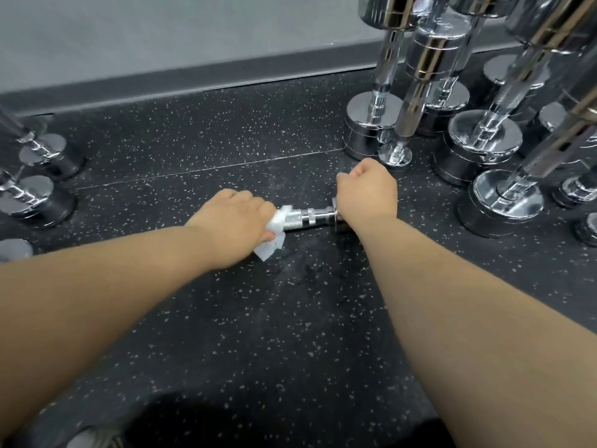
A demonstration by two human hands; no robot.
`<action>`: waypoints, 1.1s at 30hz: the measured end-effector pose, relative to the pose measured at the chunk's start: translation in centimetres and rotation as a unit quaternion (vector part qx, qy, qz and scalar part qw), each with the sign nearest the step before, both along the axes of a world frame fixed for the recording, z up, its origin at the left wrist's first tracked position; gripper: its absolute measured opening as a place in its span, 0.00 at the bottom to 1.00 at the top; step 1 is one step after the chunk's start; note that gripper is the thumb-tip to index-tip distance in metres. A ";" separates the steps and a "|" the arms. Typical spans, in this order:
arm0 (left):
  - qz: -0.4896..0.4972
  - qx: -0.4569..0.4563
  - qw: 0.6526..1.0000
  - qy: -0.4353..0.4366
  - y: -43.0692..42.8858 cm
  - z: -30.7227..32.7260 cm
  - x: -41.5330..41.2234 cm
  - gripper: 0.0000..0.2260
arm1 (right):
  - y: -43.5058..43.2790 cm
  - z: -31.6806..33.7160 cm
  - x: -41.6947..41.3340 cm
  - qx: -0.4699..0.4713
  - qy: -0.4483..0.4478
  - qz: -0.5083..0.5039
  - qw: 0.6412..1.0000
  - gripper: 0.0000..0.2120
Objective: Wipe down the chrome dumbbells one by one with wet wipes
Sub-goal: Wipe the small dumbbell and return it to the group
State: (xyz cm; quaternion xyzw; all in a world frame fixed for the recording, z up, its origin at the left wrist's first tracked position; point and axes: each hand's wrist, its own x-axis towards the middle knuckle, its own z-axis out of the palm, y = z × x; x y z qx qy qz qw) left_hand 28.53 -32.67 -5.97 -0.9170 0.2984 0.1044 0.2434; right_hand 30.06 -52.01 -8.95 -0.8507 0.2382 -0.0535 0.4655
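Dumbbell (315, 218) lying flat on speckled floor (258, 318), left hand (237, 221) wrapping wet wipe (274, 232) round its handle, fingers curling on it, right hand (366, 190) gripping right-end head, fingers mostly hidden, apparently curled, upright dumbbells (484, 140) standing nearby at right

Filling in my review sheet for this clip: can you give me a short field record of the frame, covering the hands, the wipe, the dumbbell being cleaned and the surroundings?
setting: speckled black rubber floor beside a grey wall
item in work: chrome dumbbell lying on its side on the floor
left hand: holds a white wet wipe wrapped round the handle
right hand: grips the dumbbell's right end, fingers curled over it
dumbbell's left end: hidden
at right: upright dumbbells standing on end
at left edge: more dumbbells
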 end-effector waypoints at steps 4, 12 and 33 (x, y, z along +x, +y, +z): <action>0.014 0.055 0.995 -0.078 -1.6 -1.0 0.7 0.20 | 0.3 0.3 1.5 -0.071 -0.070 0.017 0.995 0.14; 0.005 -0.140 0.990 -0.008 -7.3 -2.5 3.6 0.11 | -0.3 -2.0 0.6 -0.144 -0.108 0.067 0.981 0.14; 0.048 -0.119 0.990 0.058 -3.2 -1.3 3.7 0.09 | 0.1 -2.0 0.9 -0.072 -0.067 0.075 0.992 0.19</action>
